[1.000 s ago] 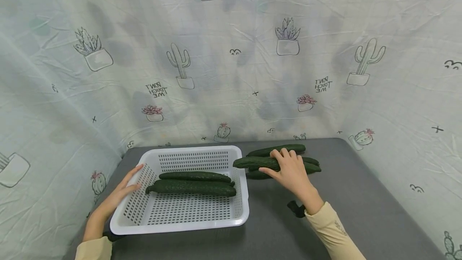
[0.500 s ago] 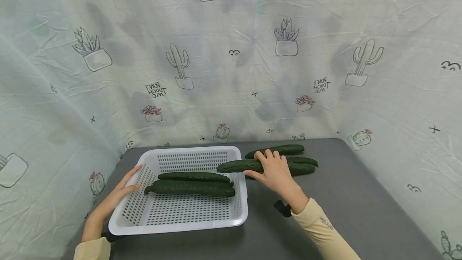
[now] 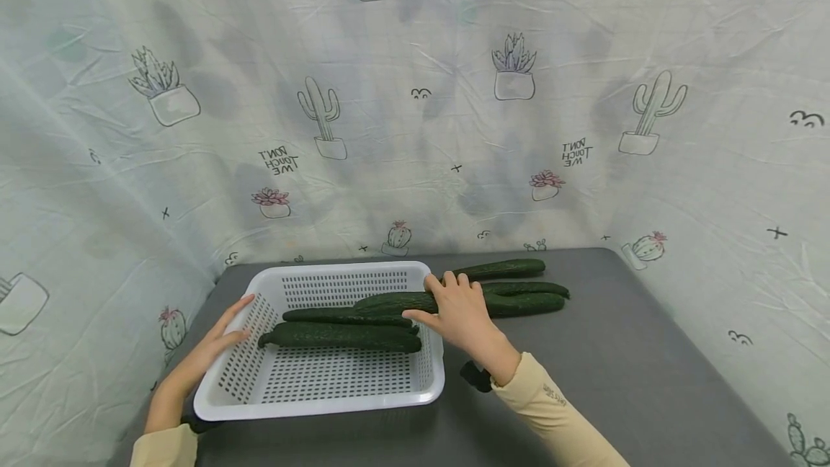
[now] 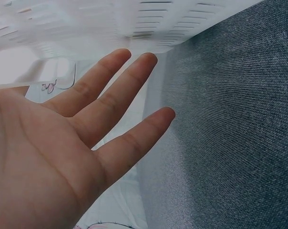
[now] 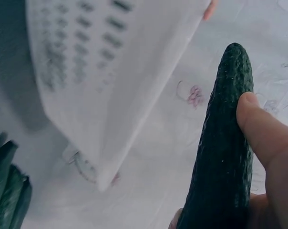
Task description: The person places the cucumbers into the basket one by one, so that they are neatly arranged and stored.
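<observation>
My right hand (image 3: pixel 463 312) grips a dark green cucumber (image 3: pixel 392 303), fingers over its far side and thumb nearer. In the right wrist view the thumb lies along the bumpy cucumber (image 5: pixel 222 133). Its left end hangs over the right part of a white perforated plastic basket (image 3: pixel 324 406). Inside the basket, a thick cucumber (image 3: pixel 344 337) lies in front of a slimmer cucumber (image 3: pixel 344 317). At the basket's left rim rests my left hand (image 3: pixel 210 348). The left wrist view has its three visible fingers straight and spread under the basket wall (image 4: pixel 153 19).
More cucumbers lie on the grey table (image 3: pixel 616 352) right of the basket: one cucumber (image 3: pixel 506 268) at the back, with a cucumber (image 3: pixel 528 288) and another cucumber (image 3: pixel 528 304) side by side in front. A cactus-print curtain (image 3: pixel 415 128) surrounds the table's back and sides.
My right hand has carried the cucumber leftward, from above the other cucumbers to over the basket's right side. The left hand and the basket stay in place.
</observation>
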`<state>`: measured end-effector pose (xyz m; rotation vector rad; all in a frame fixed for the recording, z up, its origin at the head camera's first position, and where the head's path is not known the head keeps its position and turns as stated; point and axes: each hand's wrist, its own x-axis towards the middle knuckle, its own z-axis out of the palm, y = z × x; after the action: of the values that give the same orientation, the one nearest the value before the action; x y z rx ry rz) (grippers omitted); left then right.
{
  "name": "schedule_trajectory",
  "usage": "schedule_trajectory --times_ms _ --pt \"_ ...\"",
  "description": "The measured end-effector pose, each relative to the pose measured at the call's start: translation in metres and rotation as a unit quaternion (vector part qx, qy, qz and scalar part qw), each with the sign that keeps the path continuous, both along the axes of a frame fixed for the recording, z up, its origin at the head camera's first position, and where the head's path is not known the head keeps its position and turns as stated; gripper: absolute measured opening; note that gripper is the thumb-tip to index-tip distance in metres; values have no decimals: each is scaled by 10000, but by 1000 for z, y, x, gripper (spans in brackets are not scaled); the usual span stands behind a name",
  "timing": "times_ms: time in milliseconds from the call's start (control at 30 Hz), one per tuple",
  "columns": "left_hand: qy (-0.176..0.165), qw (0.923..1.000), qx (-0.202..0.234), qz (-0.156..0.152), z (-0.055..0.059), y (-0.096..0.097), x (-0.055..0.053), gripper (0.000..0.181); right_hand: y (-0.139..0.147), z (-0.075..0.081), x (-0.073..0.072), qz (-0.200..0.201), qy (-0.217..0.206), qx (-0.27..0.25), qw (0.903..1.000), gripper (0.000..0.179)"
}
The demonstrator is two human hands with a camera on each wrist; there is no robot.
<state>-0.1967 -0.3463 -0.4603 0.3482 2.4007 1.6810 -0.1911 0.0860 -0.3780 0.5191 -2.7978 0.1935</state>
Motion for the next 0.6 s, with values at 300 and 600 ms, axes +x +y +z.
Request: schedule_trajectory --times_ms 300,600 --pt "33 10000 -12 -42 1 -1 0 65 -30 9 15 -78 -459 155 9988 58" --pt "-90 9998 104 -139 2 -1 1 64 -59 12 27 74 -606 252 9978 56"
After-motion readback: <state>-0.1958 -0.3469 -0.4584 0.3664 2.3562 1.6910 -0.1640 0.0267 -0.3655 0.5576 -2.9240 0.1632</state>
